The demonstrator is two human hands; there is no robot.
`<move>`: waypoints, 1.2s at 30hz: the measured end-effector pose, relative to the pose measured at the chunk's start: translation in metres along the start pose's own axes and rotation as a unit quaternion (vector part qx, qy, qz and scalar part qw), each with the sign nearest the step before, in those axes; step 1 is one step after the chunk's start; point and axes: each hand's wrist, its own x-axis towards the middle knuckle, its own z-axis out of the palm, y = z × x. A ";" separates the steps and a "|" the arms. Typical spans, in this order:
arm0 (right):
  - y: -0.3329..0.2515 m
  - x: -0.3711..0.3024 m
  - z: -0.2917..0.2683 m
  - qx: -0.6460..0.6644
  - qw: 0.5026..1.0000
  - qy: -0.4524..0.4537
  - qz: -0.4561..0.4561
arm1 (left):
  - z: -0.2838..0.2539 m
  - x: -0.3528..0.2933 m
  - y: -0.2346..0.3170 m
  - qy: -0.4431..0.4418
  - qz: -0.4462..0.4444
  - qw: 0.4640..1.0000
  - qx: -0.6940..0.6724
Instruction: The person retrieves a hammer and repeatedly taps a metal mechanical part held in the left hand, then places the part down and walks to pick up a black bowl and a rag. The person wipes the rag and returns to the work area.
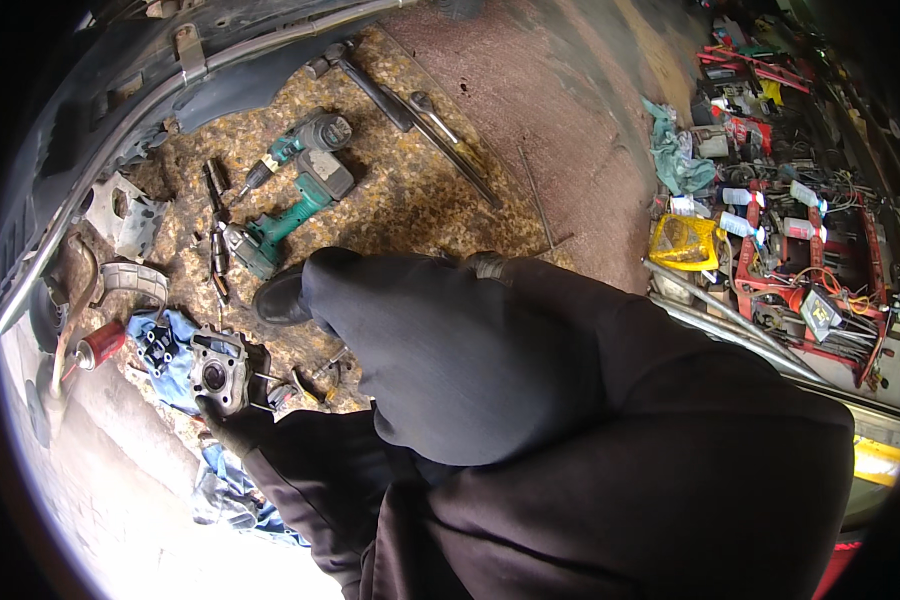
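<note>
My left hand grips a grey metal engine cylinder by its near edge, the thumb against its face. The round opening of the cylinder faces up. Beside it lies a blue cloth with a small black part on top. Small metal pieces lie to the right of the cylinder, partly behind my sleeve. My right hand is beyond my bent knee, mostly hidden by the leg and sleeve, so its fingers cannot be made out.
On the speckled mat lie a teal impact wrench, a teal drill, a hammer, a long bar and sockets. A red spray can stands left. Cluttered tools and a yellow frame fill the right.
</note>
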 end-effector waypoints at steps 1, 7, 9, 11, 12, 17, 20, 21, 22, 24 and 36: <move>0.003 -0.010 0.003 0.017 1.000 0.011 -0.021 | 0.002 -0.002 0.000 -0.006 0.000 1.000 0.003; 0.022 -0.105 -0.009 -0.035 0.998 0.004 0.057 | 0.027 -0.011 -0.013 -0.066 -0.014 0.997 0.033; 0.042 -0.154 -0.004 -0.122 0.986 -0.057 0.094 | 0.043 -0.015 -0.021 -0.099 -0.021 0.993 0.052; 0.073 -0.208 0.009 -0.060 0.977 -0.074 0.191 | 0.061 -0.026 -0.031 -0.133 -0.027 0.988 0.072; 0.087 -0.236 0.023 -0.071 0.978 -0.021 0.195 | 0.071 -0.032 -0.037 -0.147 -0.028 0.985 0.085; 0.110 -0.296 -0.039 -0.341 0.918 0.186 0.075 | 0.113 -0.074 -0.080 -0.209 -0.058 0.966 0.139; 0.032 -0.252 -0.146 0.084 0.940 0.306 0.124 | 0.130 -0.092 -0.095 -0.224 -0.061 0.959 0.164; 0.000 -0.239 -0.174 0.215 0.911 0.331 0.119 | 0.135 -0.096 -0.099 -0.225 -0.062 0.957 0.171; -0.026 -0.233 -0.196 0.098 0.943 0.316 0.038 | 0.139 -0.098 -0.103 -0.223 -0.061 0.956 0.179; -0.072 -0.227 -0.210 0.090 0.908 0.406 -0.042 | 0.149 -0.101 -0.110 -0.223 -0.063 0.952 0.198; -0.097 -0.321 -0.315 0.095 0.912 0.387 -0.099 | 0.233 -0.170 -0.083 -0.192 -0.065 0.938 0.281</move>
